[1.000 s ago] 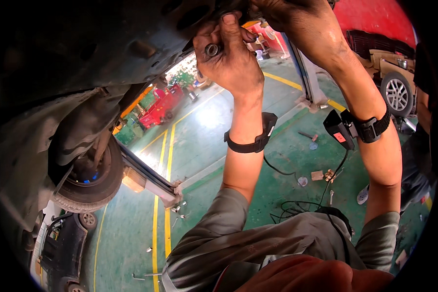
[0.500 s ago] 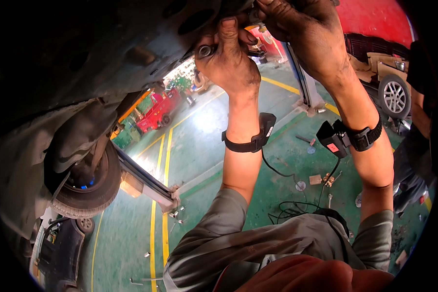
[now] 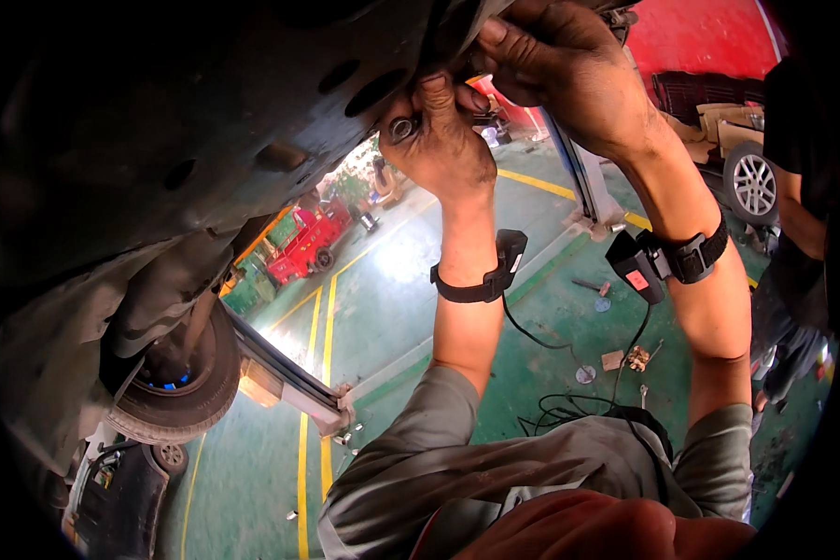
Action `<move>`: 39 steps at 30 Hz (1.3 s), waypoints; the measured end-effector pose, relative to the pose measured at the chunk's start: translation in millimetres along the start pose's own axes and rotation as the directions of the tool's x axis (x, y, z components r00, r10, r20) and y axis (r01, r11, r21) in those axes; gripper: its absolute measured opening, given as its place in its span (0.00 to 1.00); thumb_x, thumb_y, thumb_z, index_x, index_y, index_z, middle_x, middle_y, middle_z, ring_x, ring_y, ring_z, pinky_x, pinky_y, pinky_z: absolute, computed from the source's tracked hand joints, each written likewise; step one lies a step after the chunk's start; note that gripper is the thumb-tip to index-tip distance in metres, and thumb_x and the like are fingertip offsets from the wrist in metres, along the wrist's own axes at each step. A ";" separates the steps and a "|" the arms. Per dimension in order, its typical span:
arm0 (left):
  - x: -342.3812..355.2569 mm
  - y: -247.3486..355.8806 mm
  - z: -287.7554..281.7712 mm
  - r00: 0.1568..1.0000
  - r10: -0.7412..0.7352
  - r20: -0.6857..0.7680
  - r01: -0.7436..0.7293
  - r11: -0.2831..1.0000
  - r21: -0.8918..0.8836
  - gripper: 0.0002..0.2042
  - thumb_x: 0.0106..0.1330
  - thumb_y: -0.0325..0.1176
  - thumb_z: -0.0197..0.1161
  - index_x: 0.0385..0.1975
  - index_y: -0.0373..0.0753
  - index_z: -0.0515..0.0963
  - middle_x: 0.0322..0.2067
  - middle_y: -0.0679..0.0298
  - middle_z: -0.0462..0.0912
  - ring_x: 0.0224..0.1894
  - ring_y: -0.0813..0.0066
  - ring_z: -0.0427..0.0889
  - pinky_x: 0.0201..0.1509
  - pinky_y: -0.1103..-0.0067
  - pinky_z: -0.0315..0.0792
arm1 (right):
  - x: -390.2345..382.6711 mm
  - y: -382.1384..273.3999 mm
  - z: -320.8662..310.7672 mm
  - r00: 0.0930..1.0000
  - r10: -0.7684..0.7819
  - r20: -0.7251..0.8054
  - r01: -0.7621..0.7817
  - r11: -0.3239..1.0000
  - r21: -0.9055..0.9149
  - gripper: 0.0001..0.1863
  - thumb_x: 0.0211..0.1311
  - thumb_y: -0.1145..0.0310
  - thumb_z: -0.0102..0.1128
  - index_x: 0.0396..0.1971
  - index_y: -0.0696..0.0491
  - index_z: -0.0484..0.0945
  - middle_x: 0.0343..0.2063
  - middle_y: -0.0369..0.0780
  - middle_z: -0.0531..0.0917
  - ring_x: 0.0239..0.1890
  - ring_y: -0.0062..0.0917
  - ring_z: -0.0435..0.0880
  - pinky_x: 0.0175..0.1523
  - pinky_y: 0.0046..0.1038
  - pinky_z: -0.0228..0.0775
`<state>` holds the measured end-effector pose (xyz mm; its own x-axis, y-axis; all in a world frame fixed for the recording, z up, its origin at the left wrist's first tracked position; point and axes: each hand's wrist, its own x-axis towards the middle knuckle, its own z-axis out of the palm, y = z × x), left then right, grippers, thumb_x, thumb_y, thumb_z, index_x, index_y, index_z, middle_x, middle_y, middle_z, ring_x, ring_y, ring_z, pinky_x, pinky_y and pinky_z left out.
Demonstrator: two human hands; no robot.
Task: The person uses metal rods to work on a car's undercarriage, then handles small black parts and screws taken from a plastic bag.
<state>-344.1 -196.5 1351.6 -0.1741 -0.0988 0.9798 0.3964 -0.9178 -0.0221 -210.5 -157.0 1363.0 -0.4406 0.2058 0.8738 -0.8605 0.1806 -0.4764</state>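
Both of my hands are raised to the dark underside of a vehicle (image 3: 252,112) overhead. My left hand (image 3: 450,159) is closed with its thumb up, gripping a small round metal piece (image 3: 401,129). Only its hollow, ring-shaped end shows, beside the thumb. To the right and a little higher, my right hand (image 3: 579,79) has thumb and fingers pinched together near the edge of the underbody. What lies between those fingertips is hidden. Each of my forearms wears a black strap with a small device, the left device (image 3: 510,252) and the right device (image 3: 637,267).
A wheel (image 3: 182,373) hangs under the vehicle at left. Lift posts (image 3: 579,173) stand on the green floor (image 3: 420,327), where tools, small parts and a black cable (image 3: 569,411) lie. Another person (image 3: 798,205) is at far right, near a loose wheel (image 3: 750,182).
The underbody and background have shifted in view. My right hand sits slightly further left, and the small fitting seen by its fingertips is now hidden. My left hand keeps its grip, slightly lower in the picture.
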 end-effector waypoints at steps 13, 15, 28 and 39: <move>-0.1 1.8 -4.2 0.997 0.051 -0.055 -0.044 0.991 0.123 0.16 0.73 0.37 0.58 0.23 0.35 0.72 0.19 0.68 0.73 0.21 0.84 0.67 0.25 0.85 0.62 | -6.0 7.1 2.6 0.999 0.025 -0.024 -0.031 0.943 -0.331 0.14 0.67 0.66 0.59 0.40 0.64 0.80 0.30 0.38 0.84 0.33 0.19 0.81 0.39 0.21 0.73; -1.2 7.1 -1.8 0.999 0.023 -0.042 -0.018 0.992 0.126 0.16 0.73 0.37 0.58 0.23 0.34 0.72 0.19 0.68 0.74 0.21 0.84 0.68 0.25 0.85 0.62 | -8.0 3.5 5.7 0.999 0.027 -0.035 -0.038 0.938 -0.345 0.13 0.66 0.68 0.58 0.40 0.65 0.80 0.29 0.39 0.84 0.34 0.19 0.81 0.40 0.22 0.73; -4.4 8.0 3.5 1.000 -0.003 -0.027 0.004 1.000 0.018 0.13 0.72 0.32 0.59 0.25 0.34 0.73 0.20 0.67 0.75 0.21 0.83 0.69 0.24 0.84 0.64 | -7.1 8.1 3.1 0.997 -0.047 -0.060 0.030 0.965 -0.260 0.11 0.67 0.66 0.59 0.35 0.61 0.78 0.26 0.39 0.81 0.30 0.22 0.79 0.36 0.25 0.72; -2.4 12.6 18.9 0.990 -0.008 -0.139 0.002 0.999 -0.046 0.11 0.69 0.30 0.62 0.25 0.32 0.76 0.17 0.67 0.74 0.17 0.83 0.67 0.20 0.86 0.60 | -8.9 10.5 14.0 0.948 -0.283 -0.145 0.167 0.831 -0.531 0.10 0.65 0.72 0.56 0.40 0.63 0.72 0.30 0.47 0.83 0.37 0.29 0.83 0.43 0.30 0.74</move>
<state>-321.6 -200.5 1352.8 -0.3009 -0.1436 0.9428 0.3540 -0.9348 -0.0295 -219.2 -170.4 1351.5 -0.1369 0.2830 0.9493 -0.6527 0.6951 -0.3013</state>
